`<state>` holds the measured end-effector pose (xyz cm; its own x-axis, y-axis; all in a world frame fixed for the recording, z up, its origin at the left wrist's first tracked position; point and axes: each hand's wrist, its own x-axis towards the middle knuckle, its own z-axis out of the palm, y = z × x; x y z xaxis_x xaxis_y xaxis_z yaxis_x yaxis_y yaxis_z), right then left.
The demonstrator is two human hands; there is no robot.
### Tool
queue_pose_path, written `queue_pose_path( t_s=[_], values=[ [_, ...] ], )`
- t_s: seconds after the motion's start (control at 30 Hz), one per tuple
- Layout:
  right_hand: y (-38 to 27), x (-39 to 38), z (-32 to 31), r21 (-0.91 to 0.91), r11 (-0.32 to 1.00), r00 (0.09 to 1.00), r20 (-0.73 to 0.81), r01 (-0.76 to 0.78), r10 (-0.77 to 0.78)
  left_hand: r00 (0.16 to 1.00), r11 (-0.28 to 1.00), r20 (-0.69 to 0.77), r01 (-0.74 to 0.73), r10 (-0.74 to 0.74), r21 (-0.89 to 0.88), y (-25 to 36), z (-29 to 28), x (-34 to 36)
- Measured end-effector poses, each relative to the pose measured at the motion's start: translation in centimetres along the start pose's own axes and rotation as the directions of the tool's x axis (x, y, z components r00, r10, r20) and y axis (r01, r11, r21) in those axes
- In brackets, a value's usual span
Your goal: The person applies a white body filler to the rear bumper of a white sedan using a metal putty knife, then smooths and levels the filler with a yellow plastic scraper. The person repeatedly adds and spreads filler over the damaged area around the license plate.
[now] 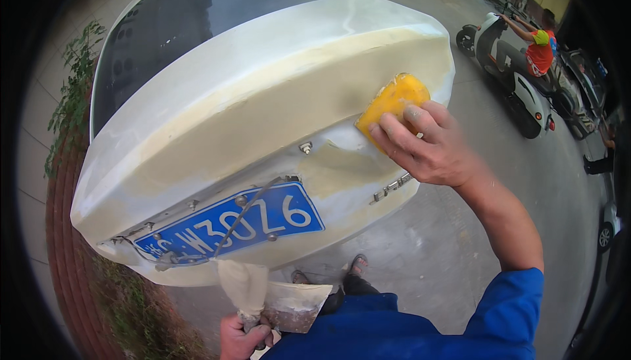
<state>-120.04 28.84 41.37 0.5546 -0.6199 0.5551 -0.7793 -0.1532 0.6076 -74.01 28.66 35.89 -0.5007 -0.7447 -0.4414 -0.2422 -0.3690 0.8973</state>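
My right hand (427, 143) is closed on a yellow plastic spreader (396, 99). Its edge lies against the right part of a white car's trunk lid (269, 90), which carries broad patches of cream-beige filler. Low in front of the bumper, my left hand (246, 337) is wrapped around a putty knife (243, 288) coated in cream filler. Beside it, at the same hand, is a wide metal scraper blade (296, 309) with filler along its upper edge. Whether the two share one handle is hidden by my fingers.
Below the lid sit a blue license plate (263, 219), a dangling wire and a protruding bolt (305, 147). A person on a white scooter (526, 94) is on the pavement at right. Plants (72, 97) line the left side; my feet (358, 265) stand behind the car.
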Motion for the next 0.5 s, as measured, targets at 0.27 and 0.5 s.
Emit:
queue_pose_path(
  t_s=[0.27,0.5],
  values=[
    [0.4,0.9,-2.2,0.030,0.996,0.984,0.163,-0.080,0.074,1.000,1.000,-0.020,-0.006,0.005,-0.026,-0.4,-0.3,0.4],
    [1.7,3.9,-3.6,0.244,0.906,0.860,0.469,-0.345,0.201,1.000,0.999,0.025,0.000,0.000,-0.034,-0.5,-1.3,0.9]
  ],
)
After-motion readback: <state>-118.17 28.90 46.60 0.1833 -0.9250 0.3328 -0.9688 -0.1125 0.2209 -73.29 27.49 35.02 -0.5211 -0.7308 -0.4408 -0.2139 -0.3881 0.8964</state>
